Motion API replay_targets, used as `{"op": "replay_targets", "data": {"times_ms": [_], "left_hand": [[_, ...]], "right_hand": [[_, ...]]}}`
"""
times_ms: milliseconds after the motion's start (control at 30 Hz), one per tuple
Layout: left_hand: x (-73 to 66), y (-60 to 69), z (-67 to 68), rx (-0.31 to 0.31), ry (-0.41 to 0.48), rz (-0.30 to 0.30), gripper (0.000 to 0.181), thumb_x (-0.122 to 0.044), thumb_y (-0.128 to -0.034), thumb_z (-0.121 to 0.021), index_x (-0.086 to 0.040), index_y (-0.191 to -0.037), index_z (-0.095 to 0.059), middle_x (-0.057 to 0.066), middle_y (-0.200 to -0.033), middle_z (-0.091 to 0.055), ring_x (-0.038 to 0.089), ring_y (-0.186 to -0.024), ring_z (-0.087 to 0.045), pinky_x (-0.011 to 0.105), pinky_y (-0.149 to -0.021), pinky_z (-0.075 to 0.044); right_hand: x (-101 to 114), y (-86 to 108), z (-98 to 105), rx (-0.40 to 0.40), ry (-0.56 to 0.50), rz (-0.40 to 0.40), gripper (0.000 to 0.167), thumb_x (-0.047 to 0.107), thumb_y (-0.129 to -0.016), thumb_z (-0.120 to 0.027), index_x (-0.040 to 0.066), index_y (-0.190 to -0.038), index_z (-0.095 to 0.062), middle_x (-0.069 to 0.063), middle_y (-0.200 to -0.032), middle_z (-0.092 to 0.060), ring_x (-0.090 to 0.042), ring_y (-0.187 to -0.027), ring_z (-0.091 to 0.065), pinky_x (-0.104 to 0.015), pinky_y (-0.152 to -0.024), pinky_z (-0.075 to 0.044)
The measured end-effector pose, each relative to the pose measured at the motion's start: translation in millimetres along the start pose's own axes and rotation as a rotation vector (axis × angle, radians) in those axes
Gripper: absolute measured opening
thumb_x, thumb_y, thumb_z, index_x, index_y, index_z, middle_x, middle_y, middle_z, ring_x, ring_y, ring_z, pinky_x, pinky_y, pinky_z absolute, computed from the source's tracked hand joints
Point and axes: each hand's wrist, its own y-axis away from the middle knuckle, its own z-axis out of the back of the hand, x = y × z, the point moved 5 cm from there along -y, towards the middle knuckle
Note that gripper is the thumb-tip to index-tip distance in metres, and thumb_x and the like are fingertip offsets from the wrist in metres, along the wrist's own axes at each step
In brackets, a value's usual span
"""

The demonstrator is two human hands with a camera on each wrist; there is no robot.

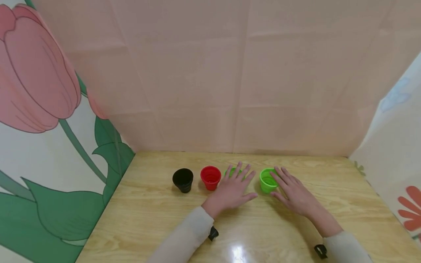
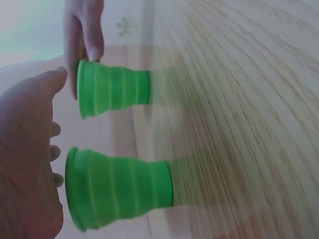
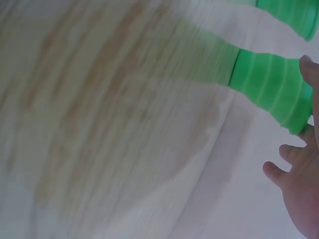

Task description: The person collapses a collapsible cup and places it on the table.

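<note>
Two pale sleeves, the left one (image 1: 184,235) and the right one (image 1: 346,248), reach in from the near edge, a small black device (image 1: 213,233) beside the left cuff and another black device (image 1: 320,251) by the right. The left hand (image 1: 231,191) spreads its straight fingers above the left green cup (image 2: 119,189), partly hiding it in the head view. The right hand (image 1: 294,191) also has its fingers extended and fanned, at the right side of the right green cup (image 1: 267,182); whether they touch its rim I cannot tell. Both green cups stand upright on the wood-grain desk (image 1: 148,208), a little apart. To their left, in the same row, stand a red cup (image 1: 210,178) and, farthest left, a black cup (image 1: 182,179). A creased pinkish cloth (image 1: 236,73) rises behind the desk's far edge; a large tulip picture (image 1: 39,73) covers the left side.
</note>
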Motion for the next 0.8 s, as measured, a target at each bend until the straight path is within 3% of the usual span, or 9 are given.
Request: {"op": "replay_targets", "data": {"times_ms": [233, 500, 800], "left_hand": [[-12.6, -15.0, -4.7, 0.032, -0.013, 0.001, 0.077, -0.07, -0.1005, -0.022, -0.029, -0.164, -0.006, -0.007, -0.168, 0.01, 0.025, -0.155, 0.011, 0.051, -0.125, 0.002], [-24.6, -28.3, -5.4, 0.031, -0.064, 0.0, 0.076, -0.068, -0.1011, -0.026, -0.03, -0.164, -0.009, -0.006, -0.169, 0.005, 0.025, -0.156, 0.005, 0.051, -0.126, -0.005], [-40.9, -39.8, -5.9, 0.07, -0.112, 0.007, 0.074, -0.069, -0.1006, -0.029, -0.033, -0.163, -0.013, -0.008, -0.17, -0.007, 0.024, -0.156, 0.002, 0.05, -0.126, 0.0]], "right_hand": [[-4, -0.2, 0, 0.025, 0.015, -0.004, 0.072, 0.034, -0.097, -0.068, 0.003, -0.155, -0.037, -0.018, -0.165, -0.024, -0.045, -0.149, -0.025, -0.068, -0.108, -0.035], [-7, -3.4, -1, -0.024, 0.03, 0.05, 0.071, 0.024, -0.091, -0.076, -0.001, -0.15, -0.044, -0.024, -0.159, -0.033, -0.049, -0.139, -0.039, -0.063, -0.109, -0.038], [-8, -4.6, -1, -0.111, -0.015, 0.096, 0.062, 0.004, -0.083, -0.08, -0.006, -0.139, -0.054, -0.031, -0.149, -0.043, -0.046, -0.11, -0.065, -0.047, -0.079, -0.06]]}}
